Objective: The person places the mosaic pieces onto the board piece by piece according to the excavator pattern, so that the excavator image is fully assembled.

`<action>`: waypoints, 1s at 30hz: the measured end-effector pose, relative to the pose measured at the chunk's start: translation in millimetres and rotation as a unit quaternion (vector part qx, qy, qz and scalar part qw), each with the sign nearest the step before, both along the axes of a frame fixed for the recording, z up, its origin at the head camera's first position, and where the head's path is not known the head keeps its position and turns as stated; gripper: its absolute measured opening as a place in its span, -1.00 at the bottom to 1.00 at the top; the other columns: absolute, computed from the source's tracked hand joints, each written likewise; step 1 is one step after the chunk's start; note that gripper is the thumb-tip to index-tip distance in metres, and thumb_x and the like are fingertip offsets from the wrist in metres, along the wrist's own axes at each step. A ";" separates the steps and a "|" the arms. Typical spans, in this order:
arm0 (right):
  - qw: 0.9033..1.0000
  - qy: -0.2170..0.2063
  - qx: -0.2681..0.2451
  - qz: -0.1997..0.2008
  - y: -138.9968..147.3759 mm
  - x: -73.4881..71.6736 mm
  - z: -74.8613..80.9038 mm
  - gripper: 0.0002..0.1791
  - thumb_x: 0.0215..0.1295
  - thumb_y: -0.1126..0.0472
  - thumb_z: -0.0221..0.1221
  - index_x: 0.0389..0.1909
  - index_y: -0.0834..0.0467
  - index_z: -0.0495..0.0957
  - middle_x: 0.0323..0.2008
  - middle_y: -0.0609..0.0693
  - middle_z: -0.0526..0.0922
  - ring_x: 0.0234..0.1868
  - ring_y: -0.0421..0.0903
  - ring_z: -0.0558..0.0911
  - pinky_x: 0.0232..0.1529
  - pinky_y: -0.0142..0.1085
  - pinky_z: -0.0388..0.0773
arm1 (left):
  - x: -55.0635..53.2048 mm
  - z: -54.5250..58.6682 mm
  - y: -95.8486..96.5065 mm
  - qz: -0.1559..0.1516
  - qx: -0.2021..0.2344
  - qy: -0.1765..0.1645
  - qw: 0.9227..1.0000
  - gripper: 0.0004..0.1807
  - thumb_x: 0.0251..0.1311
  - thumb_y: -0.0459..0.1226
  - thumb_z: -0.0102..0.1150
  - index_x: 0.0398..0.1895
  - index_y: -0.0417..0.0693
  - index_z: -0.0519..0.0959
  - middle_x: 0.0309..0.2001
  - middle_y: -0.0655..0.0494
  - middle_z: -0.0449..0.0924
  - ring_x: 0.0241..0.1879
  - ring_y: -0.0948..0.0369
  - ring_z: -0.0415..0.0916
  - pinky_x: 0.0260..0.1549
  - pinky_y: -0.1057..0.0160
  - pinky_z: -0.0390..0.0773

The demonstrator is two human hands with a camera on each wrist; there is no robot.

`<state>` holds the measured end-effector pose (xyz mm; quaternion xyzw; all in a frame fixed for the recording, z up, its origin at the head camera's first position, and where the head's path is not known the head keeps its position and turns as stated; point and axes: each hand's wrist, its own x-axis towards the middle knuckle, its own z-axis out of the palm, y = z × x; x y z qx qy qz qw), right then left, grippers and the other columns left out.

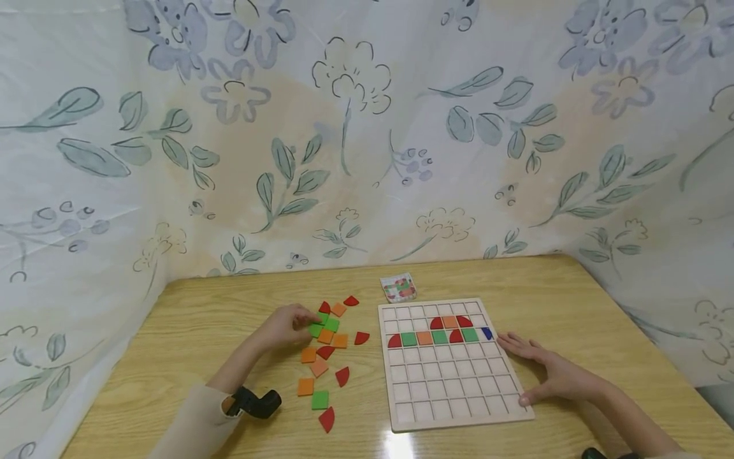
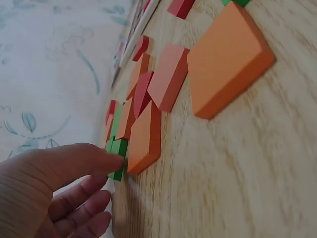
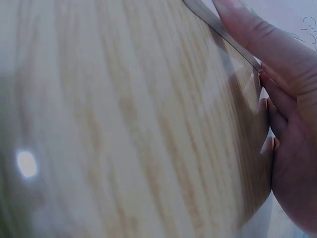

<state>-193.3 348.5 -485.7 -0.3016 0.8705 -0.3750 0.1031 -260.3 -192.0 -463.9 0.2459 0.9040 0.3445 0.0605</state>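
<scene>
My left hand [image 1: 287,326] is at the pile of loose tiles, its thumb and forefinger pinching at a green square tile [image 1: 323,317]. From the left wrist, the thumb lies against a green tile [image 2: 119,147] and hides the forefinger; the other fingers curl below. A white gridded board [image 1: 434,389] lies right of the pile, carrying a row of red, green and orange tiles, a blue piece [image 1: 487,333] at the row's right end, and a shorter row above. Spread along the board's right edge, my right hand [image 1: 553,371] touches it with fingertips and thumb.
Orange squares [image 1: 306,386], red quarter-circles [image 1: 342,377] and another green square [image 1: 320,400] lie scattered left of the board. A small pattern card [image 1: 399,287] is behind the board. Floral cloth [image 1: 367,159] hangs along the table's back and sides.
</scene>
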 end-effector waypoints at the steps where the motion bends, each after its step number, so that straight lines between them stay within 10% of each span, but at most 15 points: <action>1: 1.000 0.002 -0.001 0.002 0.1 0.2 -0.5 0.01 -0.13 0.09 0.41 0.37 0.19 0.11 0.35 0.37 -0.01 0.30 -0.64 -0.16 0.13 -0.78 -0.37 | 0.1 -0.1 -0.6 0.001 -0.002 -0.002 1.000 -0.67 -0.04 -0.40 0.26 -0.12 -0.13 0.61 -0.21 0.06 0.54 -0.26 0.18 0.38 -0.25 0.23 0.42; 12: 1.000 0.022 -0.004 0.015 2.0 -1.9 -3.0 0.02 -0.13 0.11 0.41 0.37 0.21 0.11 0.37 0.31 0.02 0.33 -0.60 -0.15 0.14 -0.76 -0.37 | 3.7 0.7 -1.1 -0.010 -0.017 0.011 1.000 -0.67 0.02 -0.36 0.28 -0.08 -0.16 0.57 -0.13 0.02 0.57 -0.16 0.11 0.47 -0.15 0.14 0.48; 30: 0.999 0.029 0.002 0.014 -0.5 -1.7 -0.1 0.01 -0.14 0.10 0.42 0.36 0.21 0.13 0.37 0.29 0.04 0.33 -0.59 -0.14 0.15 -0.76 -0.36 | 6.2 3.5 -1.0 0.056 -0.041 0.006 0.998 -0.73 -0.05 -0.24 0.38 -0.23 -0.11 0.65 -0.30 0.13 0.56 -0.31 0.23 0.43 -0.30 0.25 0.45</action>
